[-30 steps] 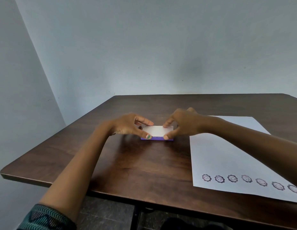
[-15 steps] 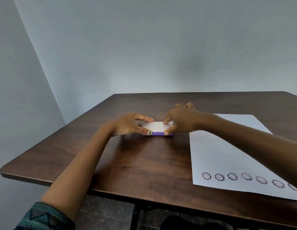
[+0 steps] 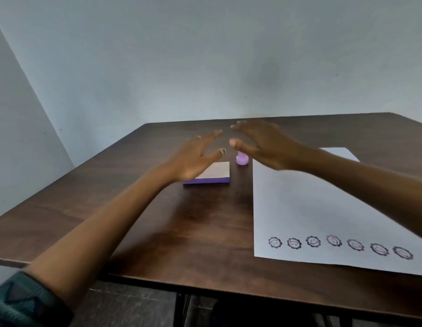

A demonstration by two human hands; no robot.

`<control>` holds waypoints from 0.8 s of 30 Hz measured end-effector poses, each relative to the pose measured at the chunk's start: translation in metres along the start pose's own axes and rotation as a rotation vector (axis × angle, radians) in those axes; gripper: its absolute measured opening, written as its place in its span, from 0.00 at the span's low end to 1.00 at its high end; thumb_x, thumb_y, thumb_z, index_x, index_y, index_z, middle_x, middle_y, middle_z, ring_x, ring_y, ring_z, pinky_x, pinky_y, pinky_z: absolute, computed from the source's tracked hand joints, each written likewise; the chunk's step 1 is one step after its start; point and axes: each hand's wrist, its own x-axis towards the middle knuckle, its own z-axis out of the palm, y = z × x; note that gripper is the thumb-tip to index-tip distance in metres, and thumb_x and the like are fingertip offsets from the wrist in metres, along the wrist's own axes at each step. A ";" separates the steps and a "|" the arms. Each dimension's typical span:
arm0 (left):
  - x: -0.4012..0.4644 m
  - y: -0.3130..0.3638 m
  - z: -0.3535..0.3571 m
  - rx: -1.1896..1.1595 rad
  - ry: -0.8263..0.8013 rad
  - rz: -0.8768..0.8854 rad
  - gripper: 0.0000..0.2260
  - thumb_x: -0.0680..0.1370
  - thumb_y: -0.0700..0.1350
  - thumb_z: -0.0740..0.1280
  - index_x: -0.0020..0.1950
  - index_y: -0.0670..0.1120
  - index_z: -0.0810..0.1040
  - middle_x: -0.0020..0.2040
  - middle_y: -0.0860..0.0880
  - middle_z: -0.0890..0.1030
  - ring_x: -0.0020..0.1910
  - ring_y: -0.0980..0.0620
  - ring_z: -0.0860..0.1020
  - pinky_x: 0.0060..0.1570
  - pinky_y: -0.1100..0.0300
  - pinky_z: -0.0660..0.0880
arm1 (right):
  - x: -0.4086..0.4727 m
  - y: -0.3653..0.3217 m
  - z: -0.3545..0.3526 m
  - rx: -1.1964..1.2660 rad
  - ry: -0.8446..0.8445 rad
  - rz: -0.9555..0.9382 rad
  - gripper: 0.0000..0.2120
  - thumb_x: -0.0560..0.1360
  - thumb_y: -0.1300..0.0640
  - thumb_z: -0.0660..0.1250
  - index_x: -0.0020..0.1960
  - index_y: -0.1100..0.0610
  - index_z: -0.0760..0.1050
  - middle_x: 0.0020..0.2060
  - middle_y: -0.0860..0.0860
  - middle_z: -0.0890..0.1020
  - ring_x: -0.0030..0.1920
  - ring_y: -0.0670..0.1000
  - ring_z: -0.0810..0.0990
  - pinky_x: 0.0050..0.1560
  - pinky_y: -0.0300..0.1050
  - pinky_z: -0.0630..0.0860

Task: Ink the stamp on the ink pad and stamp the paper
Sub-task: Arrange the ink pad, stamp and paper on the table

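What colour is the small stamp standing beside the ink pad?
Light purple stamp, seen in the head view.

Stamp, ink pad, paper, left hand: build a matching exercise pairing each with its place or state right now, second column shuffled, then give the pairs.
Things:
1. stamp
2. ink pad
3. paper
4. left hand

Places or states:
A. carries a row of smiley prints along its near edge
B. open and empty, raised over the ink pad
C. upright on the table, just beyond the pad's far right corner
D. closed, white lid on a purple base

Pairs: 1-C, 2-D, 3-A, 4-B
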 end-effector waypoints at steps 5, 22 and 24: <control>0.068 -0.013 0.005 0.082 -0.065 0.109 0.21 0.81 0.48 0.55 0.73 0.44 0.63 0.69 0.41 0.73 0.67 0.43 0.70 0.68 0.46 0.64 | 0.048 0.036 0.004 0.065 -0.001 -0.080 0.23 0.78 0.43 0.49 0.58 0.57 0.73 0.58 0.55 0.79 0.59 0.55 0.74 0.60 0.58 0.70; 0.074 -0.013 0.004 -0.034 -0.116 -0.255 0.25 0.81 0.53 0.55 0.77 0.49 0.56 0.77 0.50 0.60 0.77 0.51 0.55 0.73 0.48 0.39 | 0.070 0.050 -0.001 0.161 -0.130 0.286 0.24 0.79 0.50 0.52 0.72 0.57 0.60 0.73 0.55 0.64 0.74 0.54 0.60 0.73 0.49 0.54; 0.054 0.005 -0.007 -0.056 -0.136 -0.290 0.26 0.80 0.53 0.57 0.77 0.49 0.56 0.78 0.50 0.58 0.77 0.51 0.54 0.73 0.49 0.39 | 0.058 0.038 -0.016 0.201 -0.186 0.344 0.22 0.79 0.52 0.53 0.72 0.57 0.61 0.72 0.55 0.66 0.73 0.54 0.62 0.72 0.48 0.56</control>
